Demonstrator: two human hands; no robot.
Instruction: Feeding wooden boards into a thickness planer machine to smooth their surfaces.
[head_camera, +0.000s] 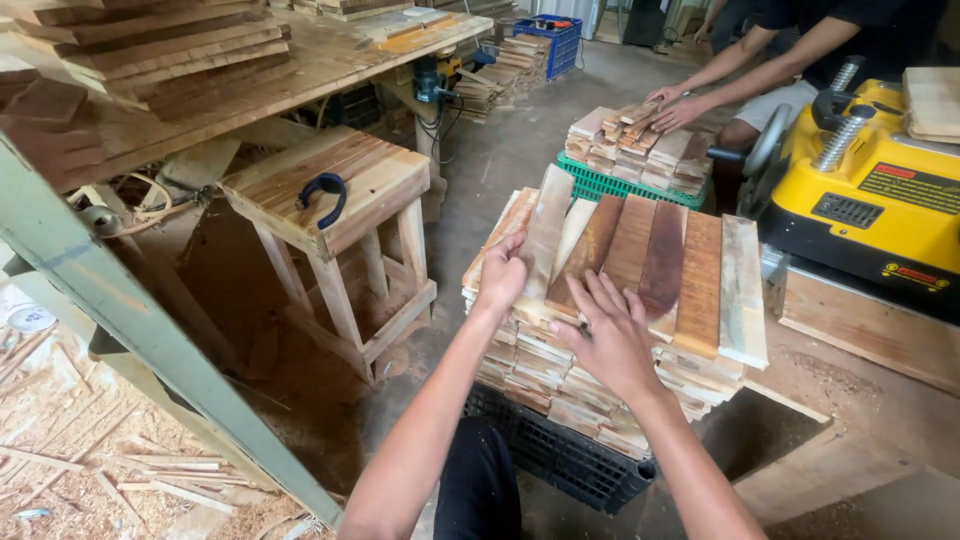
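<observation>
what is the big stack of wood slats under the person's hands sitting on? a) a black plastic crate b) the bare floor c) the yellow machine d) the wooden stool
a: the stack of wood slats, which the left hand and right hand touch, rests on a black plastic crate whose lattice wall shows below the slats.

Bare forearms, sleeveless, dark trousers (478, 485)

1 head cam, downward, close up
</observation>
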